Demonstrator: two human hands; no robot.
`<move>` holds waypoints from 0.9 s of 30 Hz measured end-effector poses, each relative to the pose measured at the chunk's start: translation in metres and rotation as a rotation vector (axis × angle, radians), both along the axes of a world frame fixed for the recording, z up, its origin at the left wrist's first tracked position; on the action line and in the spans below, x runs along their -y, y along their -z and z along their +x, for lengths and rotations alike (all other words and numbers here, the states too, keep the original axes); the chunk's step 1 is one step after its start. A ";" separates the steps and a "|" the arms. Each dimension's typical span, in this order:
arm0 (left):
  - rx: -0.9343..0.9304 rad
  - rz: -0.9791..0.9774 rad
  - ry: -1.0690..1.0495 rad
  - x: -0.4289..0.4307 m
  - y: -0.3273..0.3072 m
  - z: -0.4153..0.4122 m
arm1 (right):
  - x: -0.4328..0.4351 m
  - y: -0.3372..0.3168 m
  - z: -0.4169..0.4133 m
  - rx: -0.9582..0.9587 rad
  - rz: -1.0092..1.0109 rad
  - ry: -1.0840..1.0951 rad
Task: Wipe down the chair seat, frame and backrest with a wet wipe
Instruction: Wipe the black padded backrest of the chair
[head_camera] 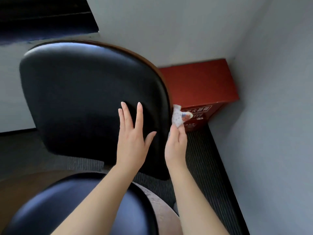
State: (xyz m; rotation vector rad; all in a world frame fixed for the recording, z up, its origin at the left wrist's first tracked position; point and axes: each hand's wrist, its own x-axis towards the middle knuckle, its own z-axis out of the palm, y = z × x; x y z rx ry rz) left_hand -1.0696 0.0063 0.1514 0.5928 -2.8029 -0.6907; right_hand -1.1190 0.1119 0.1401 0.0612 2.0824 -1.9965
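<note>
The chair's black padded backrest (81, 99) fills the middle of the view, edged by a brown wooden frame (166, 89). Its dark seat (72, 206) lies below, near me. My left hand (133, 133) rests flat on the backrest's right part, fingers straight and spread. My right hand (177, 141) is at the backrest's right edge and holds a white dotted wet wipe (177, 116) against the frame's rim. The fingers of that hand are partly hidden behind the chair's edge.
A red box with white lettering (199, 85) stands in the corner just behind the chair's right edge. Grey walls (271, 116) close in on the right and behind. Dark ribbed carpet (203, 158) covers the floor.
</note>
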 end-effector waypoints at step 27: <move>0.249 -0.505 0.361 0.063 0.207 0.147 | -0.009 0.198 0.125 0.604 -0.224 0.575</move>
